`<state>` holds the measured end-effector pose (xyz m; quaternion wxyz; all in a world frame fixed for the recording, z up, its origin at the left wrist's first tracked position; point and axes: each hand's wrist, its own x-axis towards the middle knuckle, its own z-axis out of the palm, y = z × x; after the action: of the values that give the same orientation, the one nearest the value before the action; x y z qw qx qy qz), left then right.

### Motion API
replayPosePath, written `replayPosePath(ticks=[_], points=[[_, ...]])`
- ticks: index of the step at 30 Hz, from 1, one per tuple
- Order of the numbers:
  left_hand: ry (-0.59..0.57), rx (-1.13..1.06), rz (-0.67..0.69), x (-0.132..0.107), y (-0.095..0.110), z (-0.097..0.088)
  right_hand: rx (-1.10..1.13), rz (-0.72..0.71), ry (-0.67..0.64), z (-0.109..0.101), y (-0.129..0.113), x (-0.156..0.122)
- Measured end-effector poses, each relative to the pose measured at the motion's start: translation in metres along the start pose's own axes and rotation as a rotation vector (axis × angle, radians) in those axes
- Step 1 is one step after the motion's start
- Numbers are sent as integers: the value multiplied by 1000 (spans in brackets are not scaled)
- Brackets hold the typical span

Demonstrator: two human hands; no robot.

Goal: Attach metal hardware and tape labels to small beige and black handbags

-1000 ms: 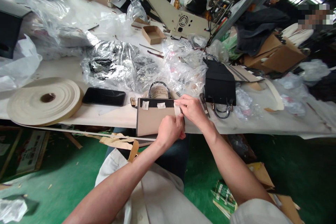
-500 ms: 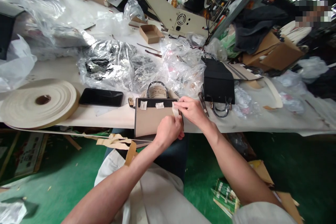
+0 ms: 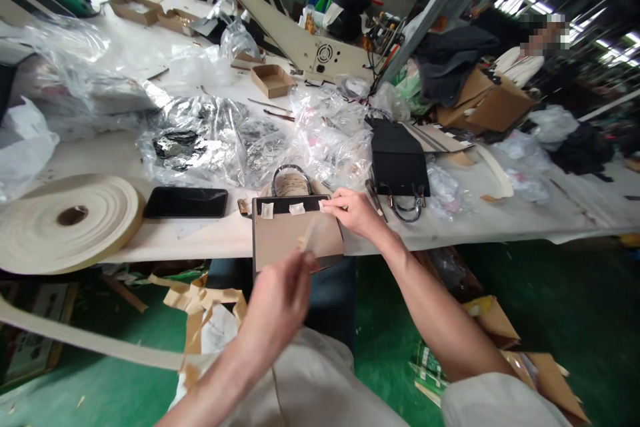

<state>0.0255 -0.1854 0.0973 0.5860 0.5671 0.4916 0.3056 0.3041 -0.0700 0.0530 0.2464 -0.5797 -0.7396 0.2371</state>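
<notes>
Handbag [image 3: 295,247] trim carries two tape patches [image 3: 267,210]; right hand [image 3: 354,211] fingers press a third patch [image 3: 323,204] flat; left hand [image 3: 277,300] fingers pinch a thin strip [image 3: 309,235].

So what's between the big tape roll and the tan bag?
A black phone lies flat between the tape roll and the tan bag, in the head view.

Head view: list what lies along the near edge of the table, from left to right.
Pale tape roll → black phone → tan bag with black top band → right hand, touching that bag's right top corner → black handbag.
</notes>
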Motion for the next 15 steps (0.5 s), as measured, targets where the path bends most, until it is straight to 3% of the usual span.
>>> replayPosePath(ticks=[2, 4, 6, 8, 11, 15], points=[[315, 26, -60, -4, -31, -45, 108, 197, 173, 9, 5, -14], [465, -7, -148, -5, -59, -85, 138, 380, 310, 23, 9, -29], [508, -65, -203, -6, -78, -109, 135, 466, 338, 37, 10, -41], [477, -120, -208, -5, -86, -113, 171, 491, 324, 47, 9, -46], [402, -192, -172, 7, -85, -99, 292, 491, 319, 51, -6, -47], [333, -239, -93, 29, -69, -92, 563, 398, 376, 35, -55, -60]])
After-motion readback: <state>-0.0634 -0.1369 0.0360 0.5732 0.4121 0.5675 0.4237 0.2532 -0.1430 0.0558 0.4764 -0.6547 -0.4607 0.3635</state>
